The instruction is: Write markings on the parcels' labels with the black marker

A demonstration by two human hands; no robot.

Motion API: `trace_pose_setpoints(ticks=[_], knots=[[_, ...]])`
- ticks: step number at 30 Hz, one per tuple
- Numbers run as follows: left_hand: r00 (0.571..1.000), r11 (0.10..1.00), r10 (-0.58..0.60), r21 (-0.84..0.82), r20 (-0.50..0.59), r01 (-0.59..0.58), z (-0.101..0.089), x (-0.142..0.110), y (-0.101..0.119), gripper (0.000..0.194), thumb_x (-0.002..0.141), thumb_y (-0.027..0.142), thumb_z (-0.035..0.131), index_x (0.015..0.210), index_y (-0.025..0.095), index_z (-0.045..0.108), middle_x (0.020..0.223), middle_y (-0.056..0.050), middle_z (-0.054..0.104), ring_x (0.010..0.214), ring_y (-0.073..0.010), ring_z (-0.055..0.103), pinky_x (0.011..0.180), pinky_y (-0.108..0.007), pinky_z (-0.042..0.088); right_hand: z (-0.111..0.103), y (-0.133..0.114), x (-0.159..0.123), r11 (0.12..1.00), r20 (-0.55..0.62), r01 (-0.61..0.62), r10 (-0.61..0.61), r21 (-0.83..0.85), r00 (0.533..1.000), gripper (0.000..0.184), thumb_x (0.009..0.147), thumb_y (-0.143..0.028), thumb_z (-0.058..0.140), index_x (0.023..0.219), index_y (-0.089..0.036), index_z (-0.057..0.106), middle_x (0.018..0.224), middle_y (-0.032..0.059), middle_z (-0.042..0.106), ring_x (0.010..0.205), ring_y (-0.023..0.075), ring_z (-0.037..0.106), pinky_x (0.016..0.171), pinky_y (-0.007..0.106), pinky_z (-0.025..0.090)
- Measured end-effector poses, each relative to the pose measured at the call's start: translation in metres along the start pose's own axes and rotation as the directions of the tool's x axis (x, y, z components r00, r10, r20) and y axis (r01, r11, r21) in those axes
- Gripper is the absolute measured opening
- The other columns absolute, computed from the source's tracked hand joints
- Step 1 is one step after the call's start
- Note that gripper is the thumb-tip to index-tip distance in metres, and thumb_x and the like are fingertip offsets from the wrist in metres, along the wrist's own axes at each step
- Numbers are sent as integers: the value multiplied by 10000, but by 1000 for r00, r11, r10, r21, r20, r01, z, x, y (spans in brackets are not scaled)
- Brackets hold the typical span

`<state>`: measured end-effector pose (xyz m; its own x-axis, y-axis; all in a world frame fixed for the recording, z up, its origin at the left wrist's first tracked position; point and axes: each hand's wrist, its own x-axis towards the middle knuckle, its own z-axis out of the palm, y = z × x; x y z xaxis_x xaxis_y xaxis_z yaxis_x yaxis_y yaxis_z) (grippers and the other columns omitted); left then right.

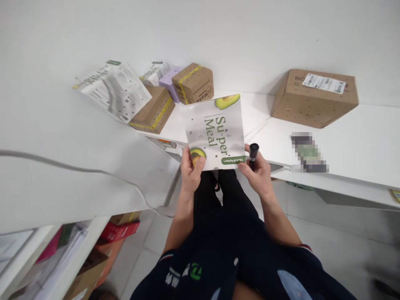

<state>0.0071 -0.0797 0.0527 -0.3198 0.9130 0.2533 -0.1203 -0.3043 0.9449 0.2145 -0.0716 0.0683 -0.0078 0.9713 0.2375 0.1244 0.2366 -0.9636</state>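
I hold a flat silver-white food pouch (pixel 216 132) with avocado pictures and green lettering up in front of me. My left hand (pixel 190 168) pinches its lower left corner, thumb on the printed avocado. My right hand (pixel 258 171) grips the lower right corner by the green label. That same hand also clasps a black marker (pixel 253 155), which stands upright with its cap end on top. Both hands are closed. My dark trousers and shirt fill the space below them.
White tables stand left (pixel 78 166) and right (pixel 353 137). A large cardboard box (pixel 314 100) sits on the right one. Smaller taped boxes (pixel 193 82), a purple box (pixel 168 81) and more pouches (pixel 116 91) lie at the back. A grey cable (pixel 78 168) crosses the left table.
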Motion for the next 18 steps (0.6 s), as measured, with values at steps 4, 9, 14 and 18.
trace_pose_setpoints(ticks=[4, 9, 14, 18], knots=[[999, 999, 40, -27, -24, -41, -2, -11, -1, 556, 808, 416, 763, 1308, 310, 544, 1219, -46, 621, 1091, -194, 619, 975, -323, 490, -5, 2, -2, 995, 94, 44, -53, 94, 994, 485, 815, -326, 728, 1292, -338, 642, 1410, 56, 593, 963, 233, 671, 613, 319, 527], [996, 996, 82, -14, -43, -83, 2, -14, -6, 572, 764, 435, 802, 1238, 312, 505, 1220, -59, 635, 1084, -206, 616, 937, -350, 508, -7, 3, 1, 983, 109, 120, -136, 137, 985, 533, 824, -286, 709, 1341, -365, 607, 1532, 32, 492, 1212, 275, 614, 672, 320, 570], [998, 1000, 17, 1, -58, -17, 6, -14, -36, 575, 746, 453, 817, 1180, 284, 479, 1179, -81, 636, 1092, -216, 628, 962, -380, 511, 0, 31, 4, 991, 83, -77, 68, 112, 994, 483, 817, -291, 677, 1298, -317, 632, 1480, 45, 550, 886, 194, 692, 663, 336, 582], [998, 1000, -17, 23, -62, 18, 7, -19, -58, 599, 745, 454, 819, 1190, 272, 461, 1201, -93, 617, 1175, -227, 608, 1043, -409, 481, 4, 60, 0, 957, 42, -251, 247, 146, 968, 478, 786, -292, 680, 1262, -294, 638, 1182, 23, 709, 693, 145, 638, 604, 306, 560]])
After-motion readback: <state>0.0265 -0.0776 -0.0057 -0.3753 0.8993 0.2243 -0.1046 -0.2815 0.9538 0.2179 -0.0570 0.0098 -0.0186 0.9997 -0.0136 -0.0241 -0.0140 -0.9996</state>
